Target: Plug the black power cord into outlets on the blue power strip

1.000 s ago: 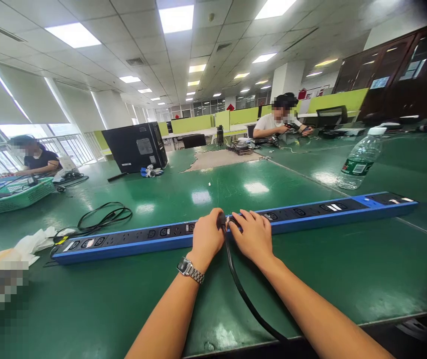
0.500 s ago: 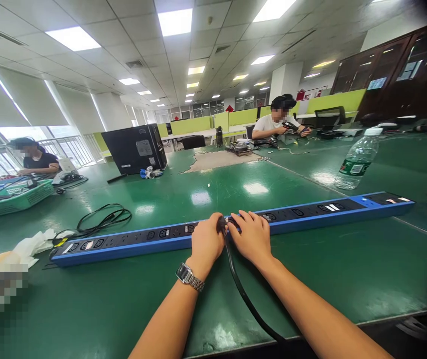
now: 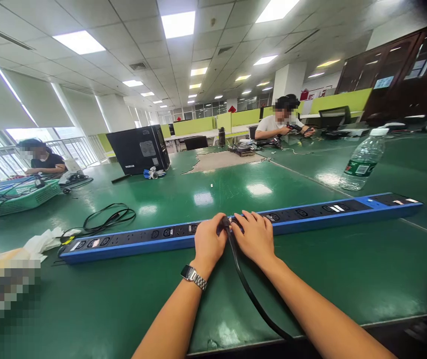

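Note:
A long blue and black power strip [image 3: 131, 245] lies across the table in front of me, its row of sockets facing up. At its middle, my left hand [image 3: 210, 239] is closed around a black plug [image 3: 225, 223], which sits at the strip's top face. How far the plug is in its socket is hidden by my fingers. From the plug, a thick black cord [image 3: 248, 291] runs down over the table's near edge. Close beside it, my right hand [image 3: 254, 238] grips the strip from above, its fingers over the top and its thumb near the plug.
A clear water bottle [image 3: 362, 162] stands behind the strip at right. Farther left are a coiled black cable [image 3: 114, 218], a black computer case [image 3: 138, 149] and a green basket [image 3: 30, 197]. Two other people [image 3: 282, 119] sit at the table, one far left, one across.
The view has shifted slightly, so everything sits a little farther right. Both hands stay at the same spot on the strip, the left still on the plug.

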Demonstrator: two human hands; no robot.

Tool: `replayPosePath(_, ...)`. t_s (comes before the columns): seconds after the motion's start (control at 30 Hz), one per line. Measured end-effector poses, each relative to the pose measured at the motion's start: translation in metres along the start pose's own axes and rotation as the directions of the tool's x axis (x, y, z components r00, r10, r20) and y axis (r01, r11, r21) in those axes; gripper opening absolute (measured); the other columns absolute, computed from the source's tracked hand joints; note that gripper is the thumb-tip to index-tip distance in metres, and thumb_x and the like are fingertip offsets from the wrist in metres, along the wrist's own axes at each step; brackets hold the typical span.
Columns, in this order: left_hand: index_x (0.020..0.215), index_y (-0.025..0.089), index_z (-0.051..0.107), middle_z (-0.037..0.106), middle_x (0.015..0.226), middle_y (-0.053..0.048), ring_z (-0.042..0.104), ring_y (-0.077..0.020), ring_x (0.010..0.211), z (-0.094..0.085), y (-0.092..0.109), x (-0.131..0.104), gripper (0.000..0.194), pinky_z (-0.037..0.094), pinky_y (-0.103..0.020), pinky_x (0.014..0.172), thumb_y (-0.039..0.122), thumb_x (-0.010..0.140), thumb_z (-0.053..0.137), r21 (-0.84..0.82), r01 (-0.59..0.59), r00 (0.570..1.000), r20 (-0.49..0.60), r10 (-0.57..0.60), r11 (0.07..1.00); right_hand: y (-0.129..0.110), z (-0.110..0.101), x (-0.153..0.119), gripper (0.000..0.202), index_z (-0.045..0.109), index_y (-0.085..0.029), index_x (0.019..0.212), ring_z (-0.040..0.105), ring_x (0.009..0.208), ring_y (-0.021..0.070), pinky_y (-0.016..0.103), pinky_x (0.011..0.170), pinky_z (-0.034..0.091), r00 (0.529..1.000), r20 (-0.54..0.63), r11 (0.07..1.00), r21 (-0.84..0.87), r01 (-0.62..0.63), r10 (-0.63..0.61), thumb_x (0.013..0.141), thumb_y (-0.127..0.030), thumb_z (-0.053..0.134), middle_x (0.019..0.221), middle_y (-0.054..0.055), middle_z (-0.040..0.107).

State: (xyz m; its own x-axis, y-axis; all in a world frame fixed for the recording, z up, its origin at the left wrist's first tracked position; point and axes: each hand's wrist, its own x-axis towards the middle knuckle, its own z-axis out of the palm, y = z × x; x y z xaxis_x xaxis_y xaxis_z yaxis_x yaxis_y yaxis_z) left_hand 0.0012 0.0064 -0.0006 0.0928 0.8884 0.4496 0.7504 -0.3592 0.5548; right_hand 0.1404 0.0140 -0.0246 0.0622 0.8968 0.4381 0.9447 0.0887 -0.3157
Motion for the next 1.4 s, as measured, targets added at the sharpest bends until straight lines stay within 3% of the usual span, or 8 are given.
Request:
replayPosePath(0.1, 0.117, 0.024, 0.067, 0.075, 0.103, -0.005, 0.067, -0.0206, 0.095, 0.005, -0.003, -0.005, 0.031, 0.051, -0.031, 0.088, 0.017, 0.087, 0.063, -0.006, -0.046, 0.997, -0.065, 0.045, 0.999, 0.001, 0.001, 0.000, 0.043, 0.064, -0.024, 0.130, 0.043, 0.134, 0.0294, 0.048, 0.112, 0.025, 1.000, -0.014, 1.000, -0.005, 0.007, -0.007, 0.097, -0.041, 0.041, 0.141, 0.006, 0.058)
replayPosePath(0.17, 0.117, 0.024, 0.067, 0.075, 0.103, -0.005, 0.067, -0.0198, 0.094, 0.006, -0.003, -0.005, 0.031, 0.051, -0.030, 0.087, 0.017, 0.088, 0.062, -0.038, -0.009, 0.997, -0.075, 0.006, 0.999, 0.001, 0.002, 0.000, 0.043, 0.065, -0.024, 0.129, 0.044, 0.134, 0.0292, 0.048, 0.112, 0.026, 1.000, -0.021, 1.000, -0.007, 0.008, -0.009, 0.097, -0.040, 0.042, 0.141, 0.006, 0.059)
replayPosePath(0.3, 0.117, 0.024, 0.067, 0.076, 0.092, -0.003, 0.067, -0.0180, 0.081, 0.001, 0.002, 0.002, 0.031, 0.051, -0.027, 0.077, 0.017, 0.087, 0.062, -0.044, 0.087, 0.996, -0.012, -0.088, 0.995, 0.002, 0.003, 0.001, 0.042, 0.065, -0.024, 0.129, 0.044, 0.133, 0.0291, 0.049, 0.112, 0.025, 1.000, -0.024, 1.000, -0.004, 0.006, -0.006, 0.096, -0.040, 0.043, 0.140, 0.007, 0.059)
replayPosePath(0.47, 0.115, 0.026, 0.068, 0.077, 0.095, -0.002, 0.068, -0.0173, 0.082, -0.009, 0.006, 0.014, 0.029, 0.051, -0.026, 0.079, 0.019, 0.087, 0.064, -0.027, 0.080, 0.995, 0.058, -0.078, 0.996, 0.001, 0.001, 0.001, 0.043, 0.065, -0.024, 0.129, 0.044, 0.133, 0.0287, 0.048, 0.112, 0.024, 1.000, -0.024, 1.000, 0.009, 0.007, -0.007, 0.096, -0.040, 0.043, 0.140, 0.007, 0.059)
replayPosePath(0.63, 0.119, 0.024, 0.063, 0.076, 0.094, -0.003, 0.068, -0.0177, 0.082, -0.012, 0.003, 0.007, 0.030, 0.052, -0.027, 0.077, 0.026, 0.089, 0.063, -0.036, 0.044, 0.993, 0.113, -0.039, 0.998, 0.001, 0.002, 0.001, 0.043, 0.065, -0.024, 0.128, 0.043, 0.133, 0.0288, 0.048, 0.112, 0.023, 1.000, -0.026, 1.000, 0.006, 0.002, -0.002, 0.096, -0.040, 0.041, 0.140, 0.007, 0.059)
replayPosePath(0.97, 0.115, 0.025, 0.067, 0.076, 0.099, -0.005, 0.069, -0.0206, 0.088, -0.032, 0.008, 0.017, 0.028, 0.052, -0.029, 0.079, 0.026, 0.087, 0.064, 0.145, 0.063, 0.980, 0.176, -0.088, 0.987, 0.000, -0.001, 0.000, 0.044, 0.064, -0.024, 0.130, 0.042, 0.134, 0.0277, 0.047, 0.113, 0.022, 1.000, -0.009, 1.000, 0.006, 0.002, -0.002, 0.097, -0.040, 0.039, 0.142, 0.007, 0.058)
replayPosePath(1.13, 0.117, 0.027, 0.068, 0.076, 0.098, -0.007, 0.070, -0.0253, 0.092, -0.022, 0.011, 0.015, 0.029, 0.052, -0.033, 0.080, 0.027, 0.088, 0.063, 0.256, 0.087, 0.984, 0.130, -0.124, 0.963, 0.000, 0.002, 0.000, 0.044, 0.064, -0.024, 0.130, 0.042, 0.134, 0.0289, 0.048, 0.112, 0.021, 1.000, -0.012, 1.000, 0.000, 0.001, -0.001, 0.097, -0.040, 0.039, 0.141, 0.007, 0.058)
replayPosePath(1.4, 0.115, 0.026, 0.069, 0.076, 0.109, -0.004, 0.069, -0.0221, 0.099, -0.015, 0.002, 0.009, 0.030, 0.049, -0.032, 0.090, 0.025, 0.086, 0.067, 0.175, 0.058, 0.994, 0.076, -0.073, 0.983, 0.002, 0.001, -0.001, 0.045, 0.065, -0.024, 0.130, 0.043, 0.133, 0.0289, 0.048, 0.112, 0.022, 1.000, -0.013, 1.000, -0.010, 0.018, -0.018, 0.098, -0.041, 0.038, 0.142, 0.007, 0.058)
